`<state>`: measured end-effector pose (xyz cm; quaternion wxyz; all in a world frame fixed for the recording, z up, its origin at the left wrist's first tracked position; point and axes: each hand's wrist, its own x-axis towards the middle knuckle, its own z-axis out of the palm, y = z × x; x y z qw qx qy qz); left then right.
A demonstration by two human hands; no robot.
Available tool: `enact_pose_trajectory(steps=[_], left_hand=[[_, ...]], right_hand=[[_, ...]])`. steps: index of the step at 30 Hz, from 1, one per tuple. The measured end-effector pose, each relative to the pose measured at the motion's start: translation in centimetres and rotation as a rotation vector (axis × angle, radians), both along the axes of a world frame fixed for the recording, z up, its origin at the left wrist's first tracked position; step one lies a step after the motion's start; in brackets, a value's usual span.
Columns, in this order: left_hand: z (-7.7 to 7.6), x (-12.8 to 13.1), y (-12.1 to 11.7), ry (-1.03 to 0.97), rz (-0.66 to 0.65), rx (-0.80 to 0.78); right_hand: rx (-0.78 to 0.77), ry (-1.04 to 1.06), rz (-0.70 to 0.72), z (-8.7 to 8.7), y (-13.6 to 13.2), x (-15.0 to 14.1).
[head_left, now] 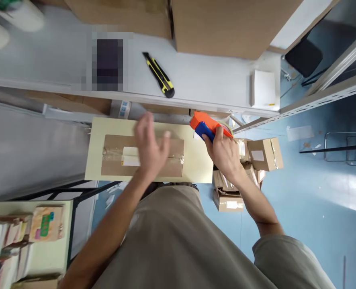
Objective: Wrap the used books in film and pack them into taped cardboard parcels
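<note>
A long cardboard box (172, 160) lies flat on the pale yellow tabletop (199, 168) in front of me, with clear tape over its ends and a white label (130, 156) on top. My left hand (150, 146) is over the box, slightly blurred, its fingers apart and nothing in them; whether it touches the box I cannot tell. In my right hand (224, 154) is an orange and blue tape dispenser (206, 126), gripped above the right end of the table. Part of its tape roll shows beyond my fingers.
A grey shelf (214, 80) runs across ahead, holding a yellow and black utility knife (159, 75), a white paper stack (264, 88) and large cartons (226, 28). Taped boxes (264, 154) are piled on the blue floor at right. Another table (42, 257) with packages stands at lower left.
</note>
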<state>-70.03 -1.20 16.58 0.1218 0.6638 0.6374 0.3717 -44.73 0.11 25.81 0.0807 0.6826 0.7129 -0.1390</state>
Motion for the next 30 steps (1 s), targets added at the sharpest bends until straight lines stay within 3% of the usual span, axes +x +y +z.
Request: enact_pose_trajectory(steps=[3, 6, 9, 11, 14, 17, 20, 23, 27, 30], left_hand=[[1.4, 6.9, 3.1, -0.054, -0.263, 0.105], [1.9, 10.3, 6.8, -0.063, -0.38, 0.19], [1.9, 11.1, 9.5, -0.079, -0.397, 0.217], [2.0, 11.0, 10.0, -0.083, -0.407, 0.214], [2.1, 10.4, 8.8, -0.079, -0.42, 0.186], [1.9, 8.6, 6.1, -0.056, -0.385, 0.145], [1.0, 4.7, 2.6, -0.036, -0.268, 0.092], [-0.8, -1.2, -1.6, -0.031, -0.062, -0.008], [-2.6, -9.8, -6.6, 0.008, 0.244, -0.231], [-3.0, -14.2, -8.4, 0.029, 0.366, -0.443]], right_hand=[[0.184, 0.03, 0.039, 2.0, 3.5, -0.8], [0.257, -0.016, 0.107, 3.1, 7.4, -1.8], [0.269, -0.075, 0.123, 2.9, 11.0, -2.4], [0.277, -0.088, 0.121, 2.1, 12.7, -2.6], [0.293, -0.099, 0.134, 0.7, 14.5, -2.7], [0.337, -0.093, 0.152, -0.3, 14.9, -2.8], [0.436, -0.013, 0.158, -0.8, 13.0, -2.9], [0.474, 0.144, 0.121, -2.4, 7.7, -3.4], [0.348, 0.505, -0.023, -7.6, -2.4, -5.4], [0.158, 0.713, -0.195, -11.6, -8.7, -7.7]])
